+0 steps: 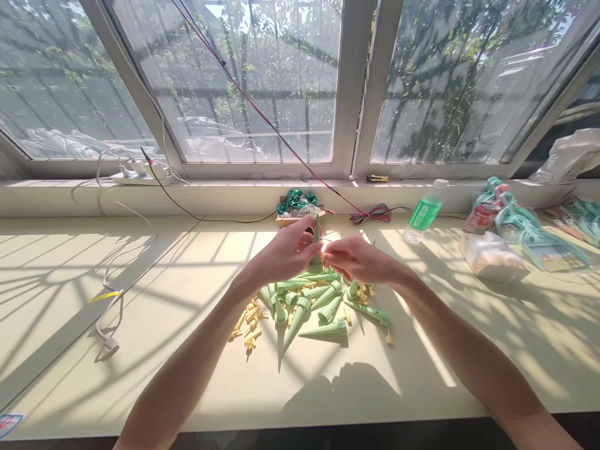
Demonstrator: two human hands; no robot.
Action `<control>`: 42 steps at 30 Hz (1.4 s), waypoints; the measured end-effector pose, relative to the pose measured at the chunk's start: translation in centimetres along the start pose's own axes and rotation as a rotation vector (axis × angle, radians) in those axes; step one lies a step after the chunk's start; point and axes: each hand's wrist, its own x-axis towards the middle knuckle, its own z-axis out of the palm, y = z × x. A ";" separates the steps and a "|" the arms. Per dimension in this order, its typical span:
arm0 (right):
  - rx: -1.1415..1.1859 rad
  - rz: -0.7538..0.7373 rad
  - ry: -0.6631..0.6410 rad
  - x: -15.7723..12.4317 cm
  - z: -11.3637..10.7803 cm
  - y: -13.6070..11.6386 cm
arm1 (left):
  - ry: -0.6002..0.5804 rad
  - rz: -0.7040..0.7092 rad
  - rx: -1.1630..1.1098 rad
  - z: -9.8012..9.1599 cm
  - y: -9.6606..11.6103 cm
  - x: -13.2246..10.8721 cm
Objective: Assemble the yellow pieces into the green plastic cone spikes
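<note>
My left hand is closed around a green plastic cone spike, its point upward and its wide collar downward. Close against it on the right, my right hand has its fingertips pinched together beside the cone. Whatever sits in that pinch is too small and too brightly lit to make out. Below both hands lies a loose pile of green cone spikes, most on their sides. Small yellow plastic pieces are scattered left of the pile, with several more among the cones and at its right.
At the back stand a small box with green wrapping and a bottle with a green label. Coiled wire, a pink can, a white bag and teal straps lie rightward. A white cable lies left.
</note>
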 end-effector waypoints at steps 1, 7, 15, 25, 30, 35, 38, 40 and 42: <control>0.094 0.035 -0.042 0.0 0.0 0.1 | 0.004 0.013 0.008 0.0 0.1 0.0; 0.410 0.142 -0.131 0.4 0.2 0.8 | 0.022 0.031 0.034 0.1 0.2 -0.1; -0.044 0.007 0.105 0.2 0.2 0.3 | 0.037 -0.044 -0.021 -0.7 -0.7 0.1; -0.388 -0.294 0.220 0.1 0.5 0.2 | -0.004 -0.085 -0.161 -1.4 -1.1 0.1; -0.435 -0.320 0.239 0.0 0.9 0.3 | 0.004 -0.076 -0.175 -1.4 -0.9 0.1; -0.402 -0.270 0.271 0.2 1.2 0.3 | -0.012 -0.056 -0.157 -1.0 -0.3 -0.1; -0.304 -0.179 0.278 0.3 1.3 0.4 | -0.016 -0.037 -0.129 -0.6 0.0 -0.2; -0.184 -0.104 0.265 0.5 1.4 0.3 | -0.016 -0.033 -0.101 -0.4 0.1 -0.2; -0.029 -0.022 0.214 0.6 1.4 0.3 | -0.021 -0.021 -0.077 -0.3 0.2 -0.2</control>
